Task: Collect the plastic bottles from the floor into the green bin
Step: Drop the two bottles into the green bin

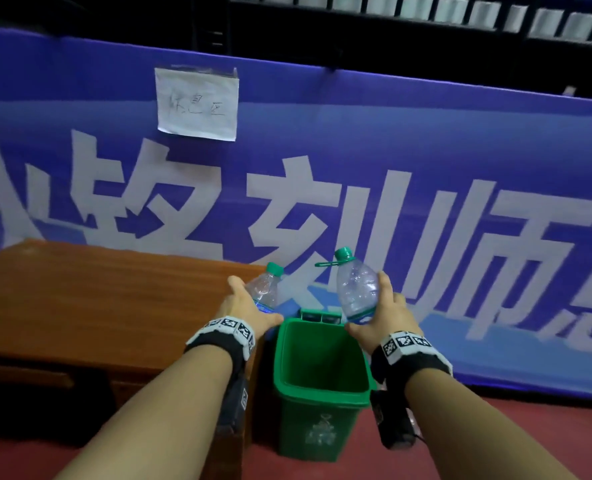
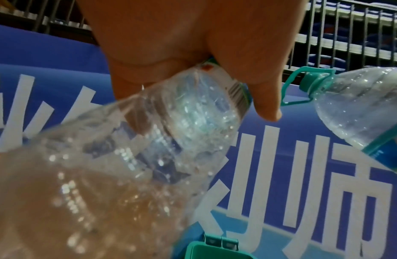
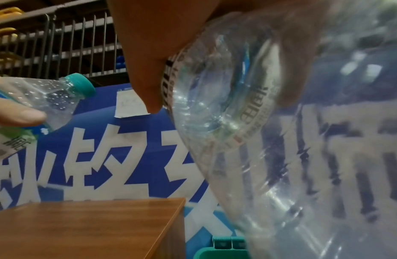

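Plastic bottles, two in number, are held above the open green bin (image 1: 317, 386). Our left hand (image 1: 244, 308) grips the smaller bottle (image 1: 265, 289) around its body, fingers curled, green cap tilted toward 1 o'clock. Our right hand (image 1: 386, 315) grips the larger bottle (image 1: 355, 289), its cap and loop handle toward 11 o'clock. The bin stands on the red floor (image 1: 516, 431); a wooden table (image 1: 90, 299) lies at its 9 o'clock, a blue banner (image 1: 391, 150) at its 12 o'clock.

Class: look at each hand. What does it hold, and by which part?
Left hand: small bottle, gripped round its lower body. Right hand: large bottle, also round its lower body.
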Demonstrator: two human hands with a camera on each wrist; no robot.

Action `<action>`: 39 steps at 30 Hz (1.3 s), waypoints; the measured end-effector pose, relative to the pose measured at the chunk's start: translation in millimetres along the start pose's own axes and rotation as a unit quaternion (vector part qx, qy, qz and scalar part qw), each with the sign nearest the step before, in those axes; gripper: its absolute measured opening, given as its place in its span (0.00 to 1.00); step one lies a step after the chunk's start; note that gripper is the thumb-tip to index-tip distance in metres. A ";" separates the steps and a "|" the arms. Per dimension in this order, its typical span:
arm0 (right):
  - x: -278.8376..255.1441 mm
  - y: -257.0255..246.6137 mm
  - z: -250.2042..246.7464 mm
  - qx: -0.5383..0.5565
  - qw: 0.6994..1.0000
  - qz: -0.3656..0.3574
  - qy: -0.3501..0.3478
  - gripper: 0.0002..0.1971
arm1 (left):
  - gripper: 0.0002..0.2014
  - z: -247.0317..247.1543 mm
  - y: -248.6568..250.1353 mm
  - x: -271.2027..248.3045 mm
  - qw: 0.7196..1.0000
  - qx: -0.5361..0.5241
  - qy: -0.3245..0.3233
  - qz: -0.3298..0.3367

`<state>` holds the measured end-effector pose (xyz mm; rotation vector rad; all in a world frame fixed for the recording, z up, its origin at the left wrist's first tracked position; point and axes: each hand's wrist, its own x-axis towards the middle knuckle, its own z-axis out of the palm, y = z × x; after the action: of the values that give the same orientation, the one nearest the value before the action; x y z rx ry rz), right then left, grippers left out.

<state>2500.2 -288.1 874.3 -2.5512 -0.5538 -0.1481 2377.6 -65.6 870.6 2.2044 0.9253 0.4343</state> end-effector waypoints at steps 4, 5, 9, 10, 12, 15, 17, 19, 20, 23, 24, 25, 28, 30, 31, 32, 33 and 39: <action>82.9 8.0 39.9 0.012 0.999 0.042 0.022 0.62 | 0.43 37.1 9.6 106.2 1.000 -0.003 -0.015 0.012; 101.6 11.6 46.6 0.017 0.998 0.059 0.024 0.62 | 0.43 46.0 14.7 131.2 1.000 -0.005 -0.023 0.018; 169.8 36.8 71.0 0.035 0.992 0.116 0.019 0.63 | 0.39 88.4 36.8 209.7 0.999 -0.002 -0.035 0.038; 186.6 43.8 78.8 0.037 0.991 0.124 0.018 0.63 | 0.40 101.0 42.6 228.3 0.998 -0.004 -0.039 0.046; 218.2 57.8 98.4 0.038 0.990 0.139 0.007 0.62 | 0.41 129.5 51.2 264.1 0.997 -0.002 -0.048 0.053; 262.5 82.3 133.6 0.048 0.985 0.167 -0.012 0.60 | 0.40 175.0 58.3 306.7 0.996 0.013 -0.074 0.045; 295.1 98.2 158.1 0.059 0.984 0.170 -0.019 0.60 | 0.40 201.3 61.0 332.5 0.995 0.031 -0.086 0.036; 329.0 114.6 186.8 0.069 0.983 0.166 -0.041 0.60 | 0.40 226.7 63.1 362.5 0.994 0.053 -0.088 0.033; 344.2 122.5 201.4 0.070 0.983 0.161 -0.060 0.60 | 0.39 239.3 64.0 377.4 0.994 0.064 -0.089 0.028; 386.5 142.2 234.8 0.053 0.980 0.147 -0.121 0.60 | 0.38 275.1 75.9 417.8 0.990 0.095 -0.108 0.010; 399.2 148.5 244.9 0.048 0.978 0.147 -0.138 0.60 | 0.38 287.4 78.6 428.3 0.988 0.103 -0.118 -0.002; 411.3 153.6 254.3 0.045 0.976 0.148 -0.154 0.60 | 0.38 298.8 80.4 437.1 0.986 0.111 -0.128 -0.009; 442.0 167.6 284.8 0.051 0.968 0.148 -0.195 0.61 | 0.38 332.2 74.0 453.5 0.981 0.125 -0.145 -0.042; 451.4 175.0 303.5 0.048 0.961 0.157 -0.222 0.61 | 0.38 347.7 61.0 454.6 0.976 0.132 -0.154 -0.079; 453.2 179.2 313.1 0.046 0.957 0.165 -0.234 0.62 | 0.39 353.5 53.5 453.5 0.972 0.138 -0.160 -0.098; 453.2 183.8 322.9 0.045 0.953 0.175 -0.244 0.62 | 0.40 358.2 45.2 452.4 0.968 0.143 -0.169 -0.116; 451.7 189.1 332.5 0.044 0.948 0.186 -0.254 0.62 | 0.40 361.7 37.7 451.6 0.964 0.148 -0.179 -0.129; 437.2 218.2 378.8 0.007 0.920 0.229 -0.317 0.70 | 0.37 367.9 -0.5 452.1 0.945 0.161 -0.216 -0.185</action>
<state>2987.2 -108.2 538.5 -2.6069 -0.1559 0.8683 2885.3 87.9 628.7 2.2038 1.1846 -0.3907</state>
